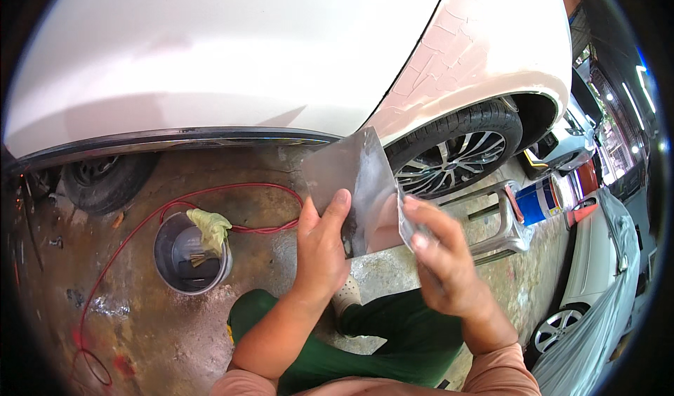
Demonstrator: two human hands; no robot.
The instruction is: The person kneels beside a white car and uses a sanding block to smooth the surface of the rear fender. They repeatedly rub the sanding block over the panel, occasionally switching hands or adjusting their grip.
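Observation:
My left hand (321,245) grips a flat, shiny metal plate (330,168) by its near left edge, thumb on top. Pale grey and pinkish smears of putty (382,224) lie on the plate. In my right hand (449,259) is a thin, flat putty spreader (406,226), pinched between thumb and fingers at the plate's right edge. Beyond them stands a white car; its rear fender (449,52) carries rough, pinkish patches of filler above the wheel (456,150). The white door (210,59) left of the seam looks smooth.
On the floor at left, a metal bucket (163,255) holds dark pieces, with a yellowish cloth (209,229) over its rim. A red hose (126,238) loops past it. Right of the plate are a grey plastic stool (509,220), a blue tub (537,201) and a partly covered car (586,269).

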